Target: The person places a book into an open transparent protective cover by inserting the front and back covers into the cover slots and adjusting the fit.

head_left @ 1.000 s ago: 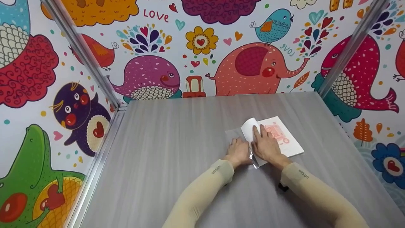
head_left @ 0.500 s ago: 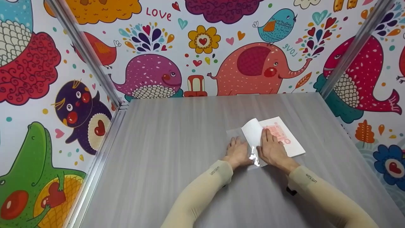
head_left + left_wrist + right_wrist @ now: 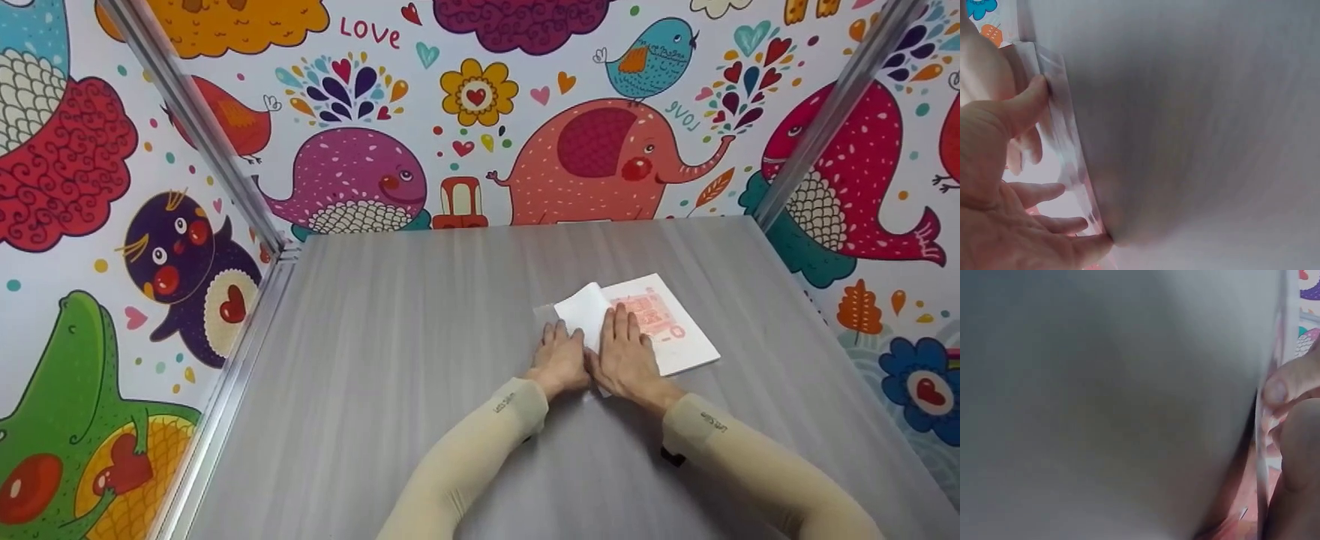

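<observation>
A thin white booklet (image 3: 688,341) with red print lies on the table, tilted in the head view. Its white leaf (image 3: 579,309) is turned over to the left. Clear plastic film (image 3: 543,310) shows past the leaf's left side, and in the left wrist view the film (image 3: 1064,124) runs along the booklet's edge. My left hand (image 3: 561,358) rests on film and leaf, fingers spread. Beside it, my right hand (image 3: 627,357) lies with extended fingers over the leaf's fold, next to the red print. The two hands hide the fold's lower part.
The grey wood-grain table (image 3: 390,337) extends around the booklet. Walls with cartoon animals (image 3: 592,165) rise behind and at both sides, with metal posts (image 3: 199,127) at the corners.
My right hand first slid right, away from the left hand, then came back left beside it. The white leaf now lies further over to the left, covering more of the film.
</observation>
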A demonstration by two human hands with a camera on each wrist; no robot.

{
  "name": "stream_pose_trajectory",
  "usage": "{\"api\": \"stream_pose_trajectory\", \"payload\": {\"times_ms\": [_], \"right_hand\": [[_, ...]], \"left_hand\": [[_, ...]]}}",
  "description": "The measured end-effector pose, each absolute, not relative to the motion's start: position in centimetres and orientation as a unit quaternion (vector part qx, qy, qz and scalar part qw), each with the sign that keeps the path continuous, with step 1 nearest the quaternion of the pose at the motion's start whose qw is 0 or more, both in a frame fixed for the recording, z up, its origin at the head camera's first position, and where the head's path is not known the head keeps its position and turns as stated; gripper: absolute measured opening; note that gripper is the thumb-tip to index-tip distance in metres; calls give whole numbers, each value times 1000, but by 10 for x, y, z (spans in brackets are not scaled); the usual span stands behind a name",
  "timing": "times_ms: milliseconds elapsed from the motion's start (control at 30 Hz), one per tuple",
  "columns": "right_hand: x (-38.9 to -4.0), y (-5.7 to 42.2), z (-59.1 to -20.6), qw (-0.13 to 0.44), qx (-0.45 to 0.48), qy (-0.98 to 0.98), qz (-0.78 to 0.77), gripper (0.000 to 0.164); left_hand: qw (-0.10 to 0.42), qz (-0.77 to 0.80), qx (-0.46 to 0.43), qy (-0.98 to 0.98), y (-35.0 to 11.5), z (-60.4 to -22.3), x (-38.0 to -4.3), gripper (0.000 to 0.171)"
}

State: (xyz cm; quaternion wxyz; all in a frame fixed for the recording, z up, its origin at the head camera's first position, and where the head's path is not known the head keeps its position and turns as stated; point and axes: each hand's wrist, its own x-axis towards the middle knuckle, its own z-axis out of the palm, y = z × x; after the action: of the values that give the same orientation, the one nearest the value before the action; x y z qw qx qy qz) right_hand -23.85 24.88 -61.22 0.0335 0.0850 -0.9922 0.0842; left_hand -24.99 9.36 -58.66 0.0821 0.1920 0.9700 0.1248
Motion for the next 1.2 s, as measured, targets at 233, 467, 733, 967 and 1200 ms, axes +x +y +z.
{"api": "stream_pose_trajectory", "payload": {"times_ms": [233, 467, 733, 967, 1200], "right_hand": [[-239, 237, -608, -71, 75, -983, 150, 84], [-247, 235, -597, -152, 111, -955, 229, 74], [-260, 264, -577, -68, 113, -961, 242, 64], [-270, 311, -565, -44, 22, -976, 214, 55], [-273, 348, -559, -91, -40, -972, 212, 47]], "left_hand": [[88, 131, 196, 968, 92, -586, -249, 80], [113, 137, 191, 965, 93, -585, -254, 87], [101, 135, 183, 968, 94, -586, -253, 82], [102, 134, 188, 968, 98, -581, -250, 73], [92, 124, 201, 967, 109, -579, -248, 53]]}}
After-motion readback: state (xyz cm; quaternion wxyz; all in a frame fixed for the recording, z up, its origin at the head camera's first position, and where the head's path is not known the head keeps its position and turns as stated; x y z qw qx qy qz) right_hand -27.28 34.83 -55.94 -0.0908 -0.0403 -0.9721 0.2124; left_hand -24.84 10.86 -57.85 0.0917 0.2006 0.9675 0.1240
